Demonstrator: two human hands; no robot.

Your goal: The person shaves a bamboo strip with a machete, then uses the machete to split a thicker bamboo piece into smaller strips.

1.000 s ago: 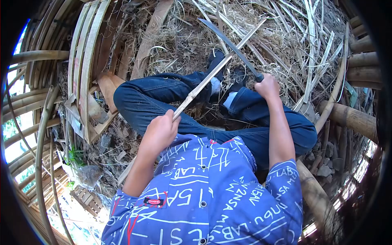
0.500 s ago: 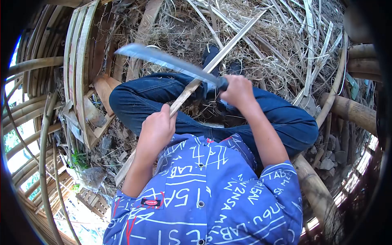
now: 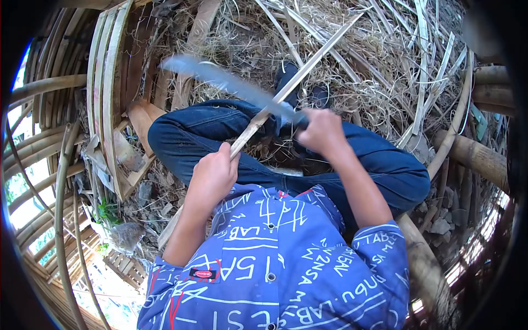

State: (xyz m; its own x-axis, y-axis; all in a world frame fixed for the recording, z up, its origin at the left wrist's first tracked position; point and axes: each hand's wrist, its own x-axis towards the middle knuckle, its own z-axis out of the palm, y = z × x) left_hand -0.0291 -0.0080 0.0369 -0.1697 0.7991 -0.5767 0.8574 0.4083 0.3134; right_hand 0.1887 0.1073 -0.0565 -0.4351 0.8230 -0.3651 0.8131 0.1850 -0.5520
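Note:
My left hand (image 3: 214, 173) is closed around the lower part of a long split bamboo strip (image 3: 309, 65), which slants up and away to the right over my crossed legs. My right hand (image 3: 323, 132) grips the dark handle of a machete (image 3: 225, 82). Its broad, pale blade points to the upper left and lies across the strip near a knot, slightly blurred. Whether the edge bites into the bamboo cannot be made out. The strip's lower end runs under my left forearm.
Thin shavings (image 3: 352, 82) and loose bamboo strips (image 3: 426, 71) litter the ground ahead. Upright wooden slats (image 3: 104, 93) stand on the left, beside a bamboo pole framework (image 3: 61, 181). Thick bamboo poles (image 3: 476, 157) lie on the right, with stones (image 3: 440, 225) near my knee.
The machete has shifted slightly down and to the right along with my right hand. The strip and my left hand stay nearly where they were.

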